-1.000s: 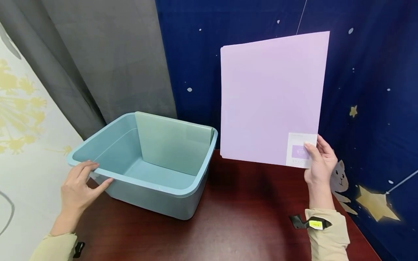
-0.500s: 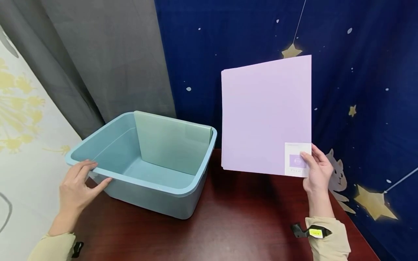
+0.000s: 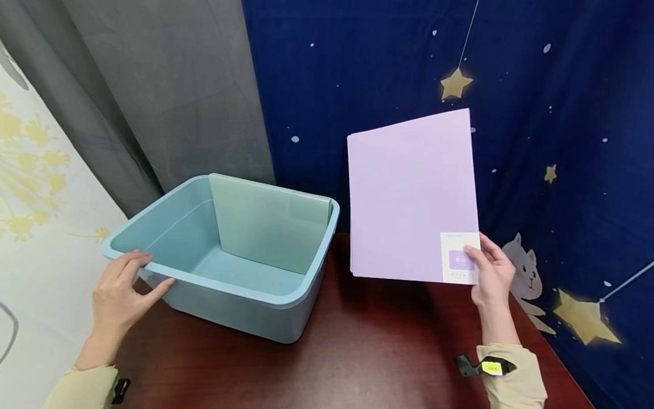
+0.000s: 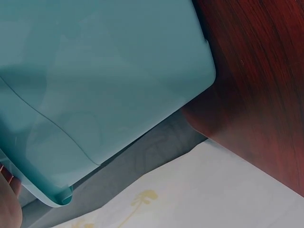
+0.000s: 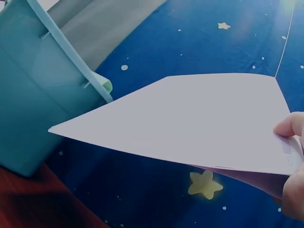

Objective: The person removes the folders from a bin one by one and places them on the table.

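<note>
My right hand (image 3: 493, 275) pinches a light purple file folder (image 3: 411, 199) by its lower right corner, thumb on a white label (image 3: 460, 258). The folder is held upright in the air, to the right of a blue plastic basin (image 3: 235, 321). On the basin's near left rim rests my left hand (image 3: 120, 292), fingers over the edge and thumb against the outer wall. A pale green folder (image 3: 271, 221) stands inside the basin, leaning on its back wall. Seen from the right wrist, the purple folder (image 5: 199, 123) appears nearly edge-on, its far corner pointing toward the basin (image 5: 42, 85).
The basin stands on a dark red wooden table (image 3: 357, 358). Behind hang a grey curtain (image 3: 179, 85) and a dark blue curtain (image 3: 587, 199) printed with stars and a cat. White cloth with yellow flowers (image 3: 46, 216) borders the left side.
My right hand has moved slightly left and lower, and the purple folder has come down and tilted with it. The left hand and the basin stay practically where they were.
</note>
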Motion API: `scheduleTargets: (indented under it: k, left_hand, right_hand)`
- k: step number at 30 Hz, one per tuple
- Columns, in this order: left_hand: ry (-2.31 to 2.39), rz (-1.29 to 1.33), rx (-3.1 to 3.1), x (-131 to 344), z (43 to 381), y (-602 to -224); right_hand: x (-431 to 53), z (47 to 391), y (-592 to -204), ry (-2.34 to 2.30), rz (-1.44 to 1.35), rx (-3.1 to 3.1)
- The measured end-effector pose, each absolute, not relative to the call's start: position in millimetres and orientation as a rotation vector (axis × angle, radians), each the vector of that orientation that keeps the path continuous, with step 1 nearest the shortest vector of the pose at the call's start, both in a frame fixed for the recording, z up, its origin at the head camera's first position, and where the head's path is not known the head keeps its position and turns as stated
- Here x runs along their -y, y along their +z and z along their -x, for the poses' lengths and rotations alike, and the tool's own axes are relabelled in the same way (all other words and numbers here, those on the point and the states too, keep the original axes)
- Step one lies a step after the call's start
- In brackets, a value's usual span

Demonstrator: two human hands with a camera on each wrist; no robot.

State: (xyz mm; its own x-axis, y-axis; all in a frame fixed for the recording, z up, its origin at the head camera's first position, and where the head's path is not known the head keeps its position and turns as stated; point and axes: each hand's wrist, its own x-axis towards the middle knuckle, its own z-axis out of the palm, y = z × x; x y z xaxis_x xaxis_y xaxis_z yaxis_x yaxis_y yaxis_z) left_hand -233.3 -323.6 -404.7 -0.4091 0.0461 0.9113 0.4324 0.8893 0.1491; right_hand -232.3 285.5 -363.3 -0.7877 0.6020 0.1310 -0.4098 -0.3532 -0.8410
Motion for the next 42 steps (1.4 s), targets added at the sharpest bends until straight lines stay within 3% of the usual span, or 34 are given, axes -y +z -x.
scheduleTargets:
  k: [38, 42]
  left_hand:
    - [-0.439, 0.365, 1.974, 324, 233, -404]
    - [-0.438, 0.369, 1.982, 325, 232, -405]
  right_hand:
    - [-259, 233, -408, 2.178, 0.463, 1.572]
    - [-265, 241, -430, 2.164, 0.369, 1.620]
